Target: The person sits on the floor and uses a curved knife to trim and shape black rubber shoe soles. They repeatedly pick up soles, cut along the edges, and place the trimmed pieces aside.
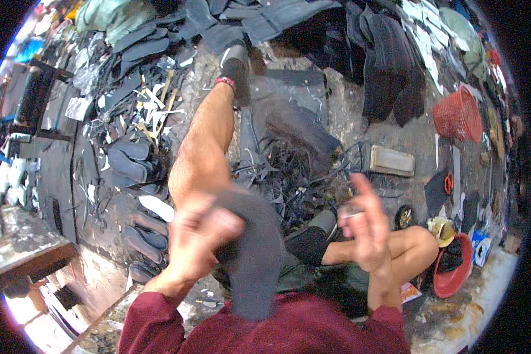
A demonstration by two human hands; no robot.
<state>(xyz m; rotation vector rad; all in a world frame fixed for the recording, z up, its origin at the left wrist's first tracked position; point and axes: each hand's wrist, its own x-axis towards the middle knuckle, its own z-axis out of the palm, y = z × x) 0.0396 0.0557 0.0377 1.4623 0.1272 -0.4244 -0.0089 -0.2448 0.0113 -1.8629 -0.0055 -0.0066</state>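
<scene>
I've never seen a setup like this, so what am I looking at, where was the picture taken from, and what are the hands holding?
There's no machine here, just a person's two bare hands. The one picture comes from a wide fisheye camera worn on the head and looking down, so straight edges bend and the corners go black. The left hand holds a dark, sole-shaped piece. The right hand is raised and blurred; something small seems to be at its fingers, but I can't tell what. On the floor are dark scraps, pale strips, a pale block and a red basket.
</scene>
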